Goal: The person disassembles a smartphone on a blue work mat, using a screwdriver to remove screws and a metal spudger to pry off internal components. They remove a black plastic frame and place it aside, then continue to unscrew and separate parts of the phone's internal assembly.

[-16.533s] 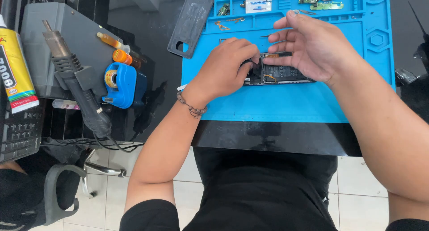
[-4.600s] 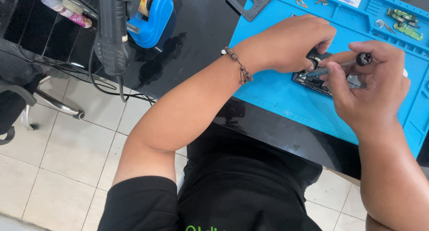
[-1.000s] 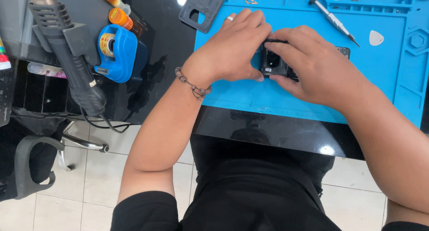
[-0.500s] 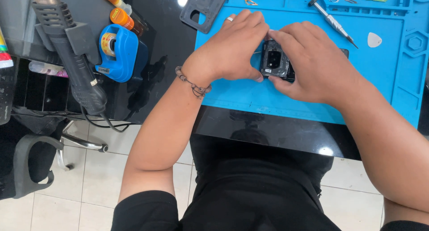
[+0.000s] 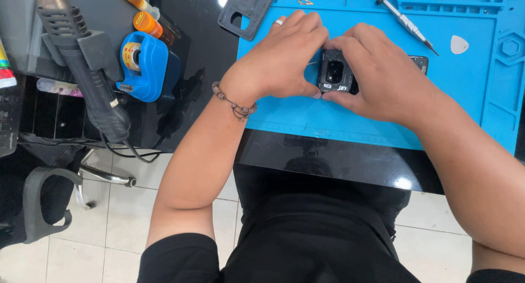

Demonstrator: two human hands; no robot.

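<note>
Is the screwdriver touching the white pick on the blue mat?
Apart. The head view shows bare blue mat between the screwdriver tip and the white pick.

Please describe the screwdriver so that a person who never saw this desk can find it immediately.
Start at the big blue work mat covering the right half of the black desk. Look at its upper edge, above the right hand: the screwdriver lies there diagonally. It is the only long, thin metal tool, beside a small white pick.
</note>
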